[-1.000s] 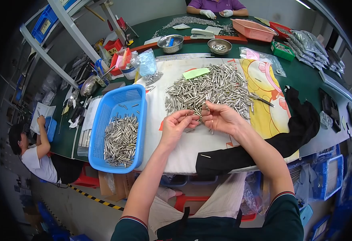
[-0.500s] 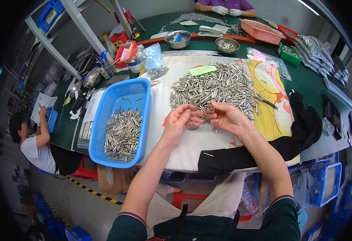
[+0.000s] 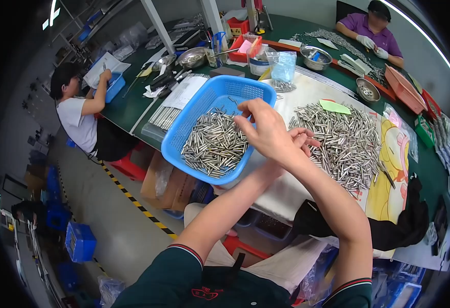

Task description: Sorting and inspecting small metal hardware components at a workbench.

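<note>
The blue perforated plastic basket [image 3: 203,105] on the left holds a heap of short silver metal pins [image 3: 213,143]. The right hand [image 3: 267,132] crosses above its right rim, fingers curled; whether it grips pins I cannot tell. Better to release low, well inside the rim. The left hand [image 3: 303,139] sits mostly hidden behind it, near the loose pin pile [image 3: 340,136] on the right.

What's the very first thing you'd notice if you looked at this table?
A bright blue basket near the table's front edge, half full of shiny metal pins. Right beside it, a big loose heap of pins covers a white cloth. Between them, the right hand crosses over the left hand.
</note>
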The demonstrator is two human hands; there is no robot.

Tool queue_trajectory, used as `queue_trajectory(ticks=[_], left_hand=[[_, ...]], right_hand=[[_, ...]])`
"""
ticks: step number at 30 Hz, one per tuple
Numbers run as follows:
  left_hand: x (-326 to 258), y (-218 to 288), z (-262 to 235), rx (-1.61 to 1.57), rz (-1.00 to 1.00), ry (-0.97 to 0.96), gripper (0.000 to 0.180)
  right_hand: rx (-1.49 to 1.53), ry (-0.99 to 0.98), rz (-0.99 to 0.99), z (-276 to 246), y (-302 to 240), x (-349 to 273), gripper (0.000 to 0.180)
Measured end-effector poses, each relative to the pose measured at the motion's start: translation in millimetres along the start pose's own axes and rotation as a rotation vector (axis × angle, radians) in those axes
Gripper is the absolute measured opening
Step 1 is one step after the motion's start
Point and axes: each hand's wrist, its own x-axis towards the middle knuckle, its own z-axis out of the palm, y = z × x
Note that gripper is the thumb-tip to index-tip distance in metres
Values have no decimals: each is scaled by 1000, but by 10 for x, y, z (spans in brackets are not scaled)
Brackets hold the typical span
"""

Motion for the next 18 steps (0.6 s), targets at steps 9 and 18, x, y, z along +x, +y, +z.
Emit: queue_trajectory(ticks=[9, 18], left_hand=[[-98, 77, -18, 155, 34, 149, 18], [-167, 22, 105, 626, 137, 98, 22]], right_hand=[[-113, 196, 134, -835, 449, -578, 12], [42, 142, 265, -920, 608, -963, 13]])
